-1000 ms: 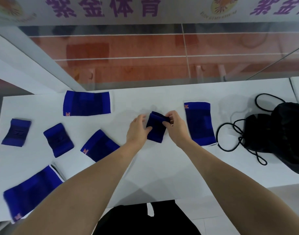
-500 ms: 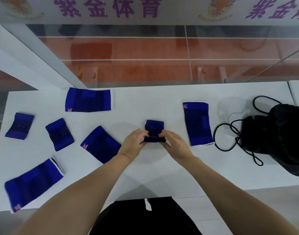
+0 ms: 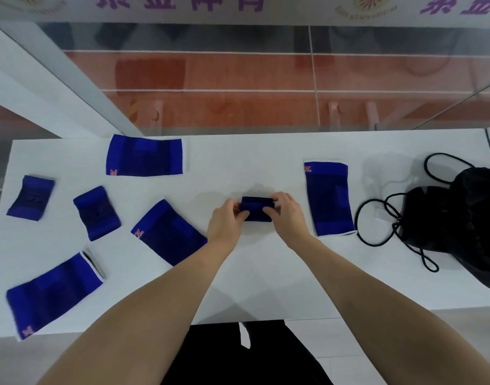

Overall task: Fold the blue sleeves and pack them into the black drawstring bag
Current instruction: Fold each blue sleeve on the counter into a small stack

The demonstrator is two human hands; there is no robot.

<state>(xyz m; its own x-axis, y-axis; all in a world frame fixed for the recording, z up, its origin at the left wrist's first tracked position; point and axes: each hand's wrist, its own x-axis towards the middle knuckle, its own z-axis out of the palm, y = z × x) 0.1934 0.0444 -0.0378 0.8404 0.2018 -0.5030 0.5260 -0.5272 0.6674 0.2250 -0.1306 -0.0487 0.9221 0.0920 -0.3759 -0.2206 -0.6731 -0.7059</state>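
The left hand (image 3: 224,220) and the right hand (image 3: 287,215) pinch the two ends of a folded blue sleeve (image 3: 257,209) at the middle of the white table (image 3: 266,268); thumbs and fingers curl onto the cloth. This sleeve is a small, dark blue, doubled-over bundle with its long axis running left to right.

Just right of it a flat sleeve (image 3: 328,197) lies with its long axis near to far, an orange logo at its far left corner. Left of the hands a tilted sleeve (image 3: 168,232) also bears an orange logo, unreadable. Further left lie two small sleeves (image 3: 96,213) (image 3: 31,197), a wide sleeve (image 3: 143,156) at the far edge, and a long sleeve (image 3: 52,293) near the front edge.

The black drawstring bag (image 3: 466,218) sits at the right end, its cords looped on the table. Purple Chinese characters run across a banner (image 3: 182,4) beyond the glass, cut off at the top.
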